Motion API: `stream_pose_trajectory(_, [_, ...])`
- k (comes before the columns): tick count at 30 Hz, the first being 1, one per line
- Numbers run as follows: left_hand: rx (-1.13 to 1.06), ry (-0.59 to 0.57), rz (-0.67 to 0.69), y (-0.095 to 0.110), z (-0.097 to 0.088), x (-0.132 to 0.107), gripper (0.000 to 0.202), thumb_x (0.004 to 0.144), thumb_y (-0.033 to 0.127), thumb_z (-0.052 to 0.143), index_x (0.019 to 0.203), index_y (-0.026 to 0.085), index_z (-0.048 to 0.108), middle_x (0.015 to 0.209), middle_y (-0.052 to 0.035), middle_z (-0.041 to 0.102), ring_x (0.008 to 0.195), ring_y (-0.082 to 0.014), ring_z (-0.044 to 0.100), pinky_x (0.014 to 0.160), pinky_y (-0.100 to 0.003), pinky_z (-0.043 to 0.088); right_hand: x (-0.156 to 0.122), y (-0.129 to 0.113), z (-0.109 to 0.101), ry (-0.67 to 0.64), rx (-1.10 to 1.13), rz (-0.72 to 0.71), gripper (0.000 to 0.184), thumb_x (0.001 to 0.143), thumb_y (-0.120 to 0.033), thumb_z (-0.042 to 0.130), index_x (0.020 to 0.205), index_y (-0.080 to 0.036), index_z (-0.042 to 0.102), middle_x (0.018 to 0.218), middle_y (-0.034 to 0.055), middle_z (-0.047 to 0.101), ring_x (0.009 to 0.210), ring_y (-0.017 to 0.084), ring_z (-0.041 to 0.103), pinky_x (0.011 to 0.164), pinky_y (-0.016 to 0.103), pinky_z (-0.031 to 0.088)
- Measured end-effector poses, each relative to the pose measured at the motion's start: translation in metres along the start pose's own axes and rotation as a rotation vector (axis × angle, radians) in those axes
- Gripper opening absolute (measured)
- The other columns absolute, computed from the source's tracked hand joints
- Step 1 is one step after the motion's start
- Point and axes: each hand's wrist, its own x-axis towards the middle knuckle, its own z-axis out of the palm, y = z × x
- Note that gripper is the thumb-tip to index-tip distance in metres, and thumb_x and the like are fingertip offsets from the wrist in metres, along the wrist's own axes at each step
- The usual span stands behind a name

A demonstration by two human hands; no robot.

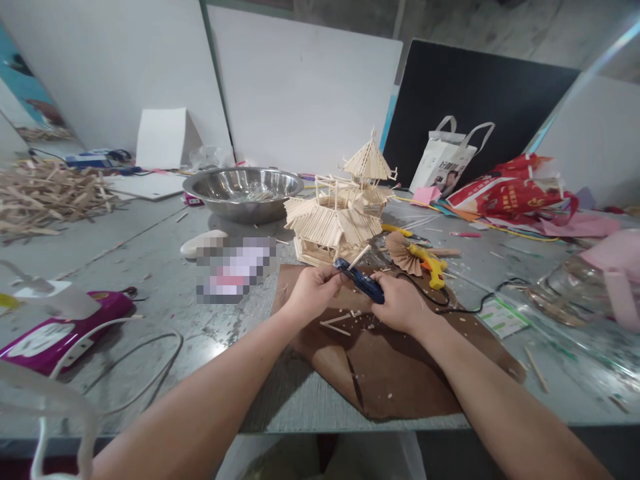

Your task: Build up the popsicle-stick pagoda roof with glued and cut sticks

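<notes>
My right hand (403, 303) is closed around a dark blue pliers-like cutter (367, 283), its head pointing up and left. A thin pale wooden stick (360, 257) runs across the head of the cutter. The fingers of my left hand (317, 290) are pinched together at the stick's lower end, right beside the tool; my fingertips partly hide that end. Just beyond my hands stands a pavilion model made of wooden sticks (335, 230), with a sloping lower roof and a pointed upper roof. Below my hands, short stick offcuts (336, 327) lie on a brown sheet (395, 373).
A yellow glue gun (429, 263) with a black cord lies to the right, near a brown paper fan (403, 253). A steel basin (245, 193) is behind left, a stick pile (45, 197) farther left. A purple power strip (65, 333) and a clear jug (575, 280) flank the table.
</notes>
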Motion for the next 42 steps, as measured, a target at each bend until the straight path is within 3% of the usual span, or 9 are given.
stream_pose_trajectory(10, [-0.065,-0.004,-0.031,0.001,0.001,-0.002,0.028,0.073,0.03,0.043,0.051,0.013,0.046,0.042,0.0056,0.039,0.041,-0.0045,0.033,0.041,-0.017,0.024,0.001,0.002,0.001,0.045,-0.002,-0.003,0.042,0.061,-0.022,0.046,0.102,-0.015,0.046,0.095,0.0089,0.059,0.086,0.023,0.055,0.071,0.03,0.038])
stream_pose_trajectory(16, [-0.334,-0.127,-0.046,-0.006,0.003,0.0,0.028,0.073,0.033,0.046,0.054,0.012,0.046,0.042,0.0066,0.035,0.038,-0.0029,0.027,0.039,-0.017,0.019,0.001,0.004,-0.001,0.035,0.016,-0.026,0.044,0.06,-0.021,0.046,0.104,-0.016,0.045,0.097,0.0083,0.058,0.088,0.024,0.054,0.073,0.032,0.038])
stream_pose_trajectory(28, [-0.848,-0.39,-0.255,-0.009,-0.004,0.001,0.019,0.069,0.029,0.056,0.065,0.011,0.05,0.044,0.008,0.025,0.038,-0.0016,0.018,0.036,-0.016,0.01,-0.001,0.002,-0.005,0.01,0.043,-0.05,0.043,0.06,-0.021,0.047,0.103,-0.017,0.046,0.094,0.0068,0.06,0.086,0.023,0.055,0.071,0.03,0.037])
stream_pose_trajectory(36, [-0.808,-0.395,-0.243,-0.013,-0.005,0.003,0.021,0.07,0.032,0.055,0.067,0.011,0.052,0.044,0.0082,0.024,0.037,-0.001,0.018,0.036,-0.015,0.011,-0.001,0.002,-0.004,-0.011,0.032,-0.024,0.036,0.062,-0.024,0.047,0.097,-0.019,0.048,0.087,0.0056,0.061,0.079,0.021,0.057,0.066,0.028,0.037])
stream_pose_trajectory(42, [-0.539,-0.235,-0.106,-0.011,-0.001,0.002,0.028,0.074,0.037,0.048,0.065,0.012,0.051,0.041,0.0075,0.031,0.036,-0.0021,0.024,0.037,-0.017,0.016,-0.001,-0.001,-0.002,0.011,0.02,0.003,0.029,0.063,-0.025,0.046,0.092,-0.019,0.05,0.081,0.0052,0.062,0.073,0.02,0.057,0.061,0.026,0.035])
